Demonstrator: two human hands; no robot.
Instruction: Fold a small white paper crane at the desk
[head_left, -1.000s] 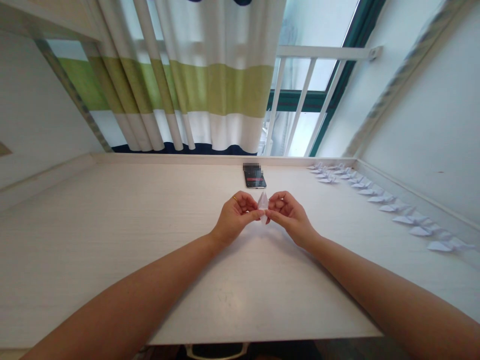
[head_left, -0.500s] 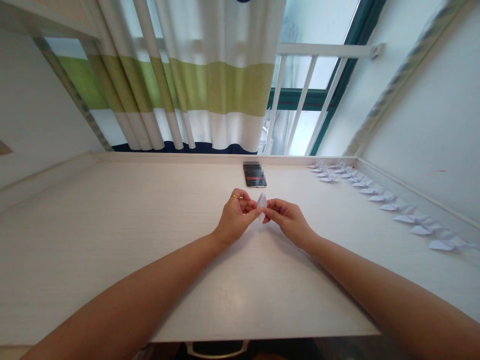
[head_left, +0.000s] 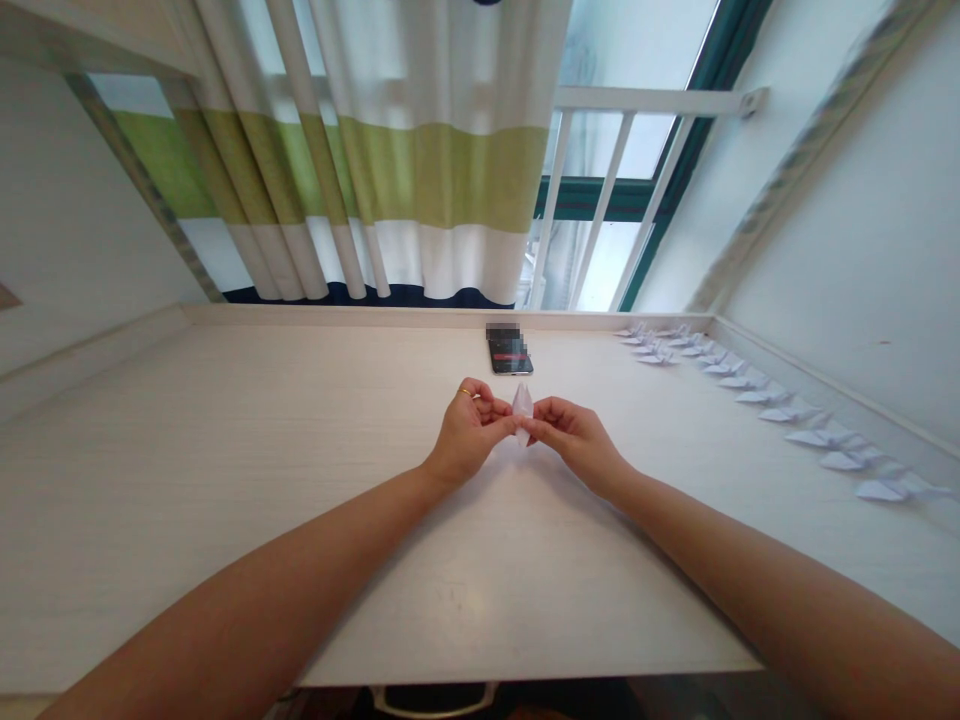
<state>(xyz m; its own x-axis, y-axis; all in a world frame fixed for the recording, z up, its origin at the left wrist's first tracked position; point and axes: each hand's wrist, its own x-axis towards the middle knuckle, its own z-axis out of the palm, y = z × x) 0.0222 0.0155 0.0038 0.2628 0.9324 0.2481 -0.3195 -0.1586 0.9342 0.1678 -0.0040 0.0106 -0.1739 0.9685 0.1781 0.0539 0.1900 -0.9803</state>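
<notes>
A small piece of folded white paper, narrow and pointed at its top, stands upright between my two hands above the desk. My left hand, with a ring on one finger, pinches its left side between thumb and fingers. From the other side my right hand grips the right edge in the same way, thumb in front. Both thumbs nearly meet across the paper's middle, and the fingers behind it are partly hidden.
Beyond my hands a dark phone lies on the pale wooden desk. Several folded white paper cranes line the right side, along the wall. A curtain and a white railing stand behind the desk.
Both thumbs have shifted slightly on the folded paper, and more of its front face shows. My hands otherwise keep their place and their hold.
</notes>
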